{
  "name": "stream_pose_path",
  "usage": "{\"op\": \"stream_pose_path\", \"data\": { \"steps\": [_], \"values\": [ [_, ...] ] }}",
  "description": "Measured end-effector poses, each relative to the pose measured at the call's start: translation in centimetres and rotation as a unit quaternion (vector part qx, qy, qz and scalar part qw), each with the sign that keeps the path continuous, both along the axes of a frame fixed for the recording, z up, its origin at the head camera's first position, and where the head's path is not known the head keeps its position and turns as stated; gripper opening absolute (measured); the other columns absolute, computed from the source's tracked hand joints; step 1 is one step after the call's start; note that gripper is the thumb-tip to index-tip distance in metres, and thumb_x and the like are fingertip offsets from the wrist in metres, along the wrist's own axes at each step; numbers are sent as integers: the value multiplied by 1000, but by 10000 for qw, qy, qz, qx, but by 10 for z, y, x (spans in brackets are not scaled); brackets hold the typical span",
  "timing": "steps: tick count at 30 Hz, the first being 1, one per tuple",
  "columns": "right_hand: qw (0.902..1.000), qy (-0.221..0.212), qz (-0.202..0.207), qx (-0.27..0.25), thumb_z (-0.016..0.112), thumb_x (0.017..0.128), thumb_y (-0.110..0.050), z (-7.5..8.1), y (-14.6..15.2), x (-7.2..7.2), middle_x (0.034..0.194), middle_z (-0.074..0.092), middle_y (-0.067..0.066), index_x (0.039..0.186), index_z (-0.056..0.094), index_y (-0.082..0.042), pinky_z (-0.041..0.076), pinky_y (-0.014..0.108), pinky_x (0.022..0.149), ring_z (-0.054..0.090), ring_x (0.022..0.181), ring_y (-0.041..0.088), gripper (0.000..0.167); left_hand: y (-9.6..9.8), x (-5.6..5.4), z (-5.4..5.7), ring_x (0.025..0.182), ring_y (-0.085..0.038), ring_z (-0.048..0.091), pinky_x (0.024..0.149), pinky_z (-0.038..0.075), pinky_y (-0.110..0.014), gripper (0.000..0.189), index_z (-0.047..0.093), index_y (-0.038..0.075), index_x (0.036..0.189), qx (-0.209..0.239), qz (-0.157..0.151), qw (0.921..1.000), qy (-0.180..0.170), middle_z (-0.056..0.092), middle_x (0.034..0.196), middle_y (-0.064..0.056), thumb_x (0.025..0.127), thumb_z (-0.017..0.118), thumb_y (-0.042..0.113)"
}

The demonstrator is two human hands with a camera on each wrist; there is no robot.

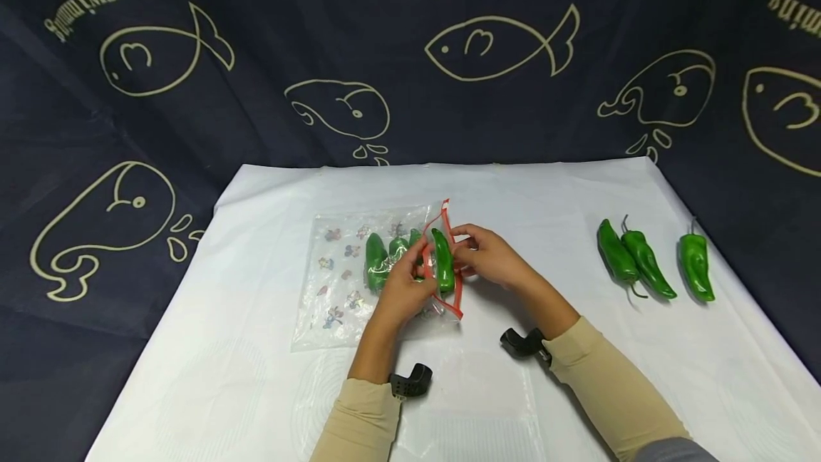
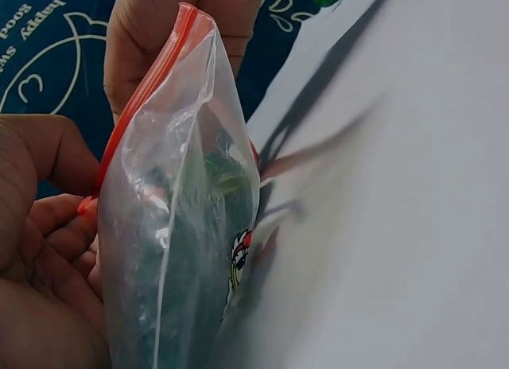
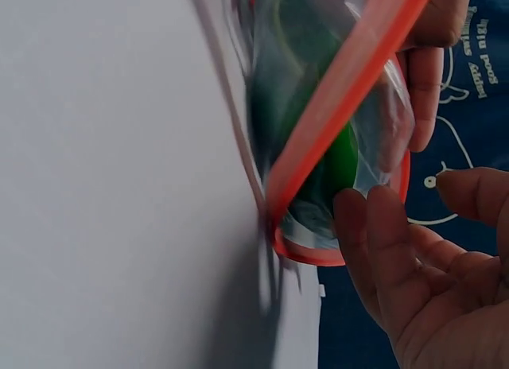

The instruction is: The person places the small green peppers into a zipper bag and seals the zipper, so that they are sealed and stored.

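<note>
Head view is showing the left hand point(image 1: 405, 287) and the right hand point(image 1: 492, 259) working at the mouth of a clear plastic bag point(image 1: 333, 284), which is lying on the white tabletop point(image 1: 256, 391). The left fingers are pinching the red zip edge point(image 3: 342, 91) and holding the mouth apart. The right fingers are touching a green pepper point(image 1: 444, 266) that is sitting in this mouth; in the right wrist view they are reaching out almost straight, the thumb standing apart. Several other peppers point(image 1: 375, 262) are lying deeper inside, and three loose peppers point(image 1: 649, 262) are resting toward the right side.

By my judgement, the person is now inserting this pepper. The next move is probably calling for a gentle push inward, with the left fingers supporting the edge, because the thin bag may be folding and catching the pepper.
</note>
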State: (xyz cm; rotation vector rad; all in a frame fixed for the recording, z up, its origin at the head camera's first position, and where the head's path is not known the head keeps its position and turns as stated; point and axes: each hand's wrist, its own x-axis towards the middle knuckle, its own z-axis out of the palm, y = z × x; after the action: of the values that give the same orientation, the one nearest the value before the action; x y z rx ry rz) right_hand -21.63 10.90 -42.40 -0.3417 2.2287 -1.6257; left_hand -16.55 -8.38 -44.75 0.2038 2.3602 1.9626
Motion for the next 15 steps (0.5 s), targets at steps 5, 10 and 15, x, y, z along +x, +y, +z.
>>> {"op": "stream_pose_path", "data": {
  "steps": [5, 10, 15],
  "values": [
    [9997, -163, 21, -183, 56, 99, -11, 0, -2, 4, 115, 67, 21, 143, 45, 2, 57, 45, 77, 69, 94, 34, 48, -2, -1, 1, 79, -16, 53, 60, 46, -22, 84, 37, 10, 154, 177, -26, 9998, 34, 60, 132, -9, 74, 61, -8],
    [9979, -409, -49, -498, 57, 96, -9, -2, -6, 5, 118, 65, 23, 144, 43, 4, 57, 43, 78, 67, 98, 38, 51, -3, 5, 11, 77, -15, 51, 59, 45, -20, 83, 36, 7, 154, 184, -126, 9997, 20, 60, 128, -13, 76, 59, -8],
    [9952, -576, -21, -787, 51, 93, -4, -7, -10, 6, 124, 61, 26, 144, 40, 6, 57, 38, 80, 67, 100, 36, 53, -2, 15, 36, 75, -16, 49, 59, 43, -19, 80, 34, -1, 152, 164, -282, 9994, -82, 59, 116, -28, 76, 55, -11]
  ]
}}
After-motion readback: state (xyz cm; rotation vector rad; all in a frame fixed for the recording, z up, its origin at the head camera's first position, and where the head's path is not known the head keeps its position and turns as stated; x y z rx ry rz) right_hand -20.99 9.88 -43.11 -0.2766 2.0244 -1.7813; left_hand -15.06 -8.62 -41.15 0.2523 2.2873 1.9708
